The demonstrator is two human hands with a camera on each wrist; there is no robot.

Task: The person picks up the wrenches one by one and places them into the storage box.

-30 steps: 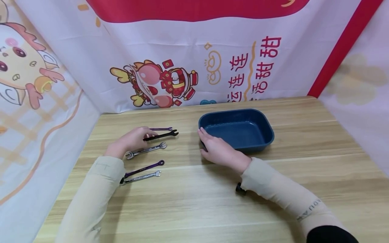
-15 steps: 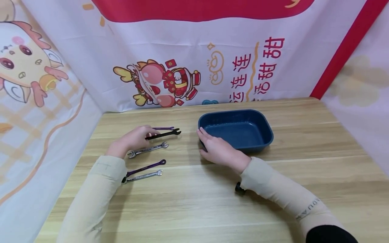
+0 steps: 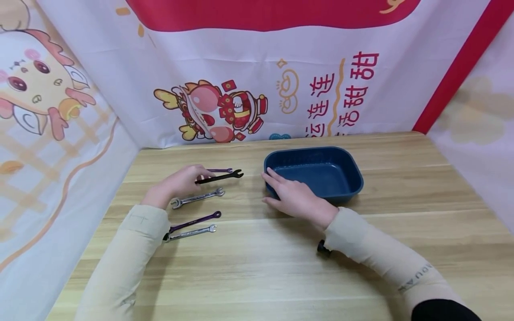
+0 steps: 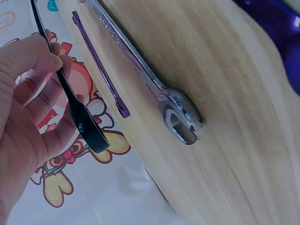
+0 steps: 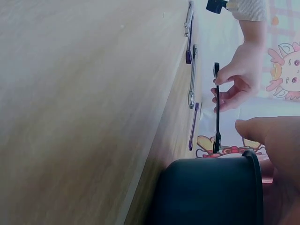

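Note:
My left hand (image 3: 184, 180) pinches a black open-end wrench (image 3: 221, 177) between thumb and fingers, held raised off the table in both wrist views. Just beyond it lies a thin purple wrench (image 4: 96, 61), and nearer to me a silver double open-end wrench (image 3: 198, 198). My right hand (image 3: 299, 198) rests at the left end of a dark blue rectangular bin (image 3: 349, 189), fingers at the rim. In the right wrist view its thumb (image 5: 251, 130) stands straight out, apart from the bin wall (image 5: 211, 192). Nothing shows inside the bin.
Nearer to me on the wooden table (image 3: 257, 276) lie a purple ring-end wrench (image 3: 196, 220) and a silver wrench (image 3: 192, 232), their left ends by my left sleeve. A black knob-like piece (image 3: 323, 248) shows under the right cuff. A printed cloth (image 3: 241, 49) hangs behind the table.
The head view has shifted slightly, so the scene sits a little further right. The left hand, still pinching the black wrench, has moved slightly right. The right hand's fingers are a bit more spread.

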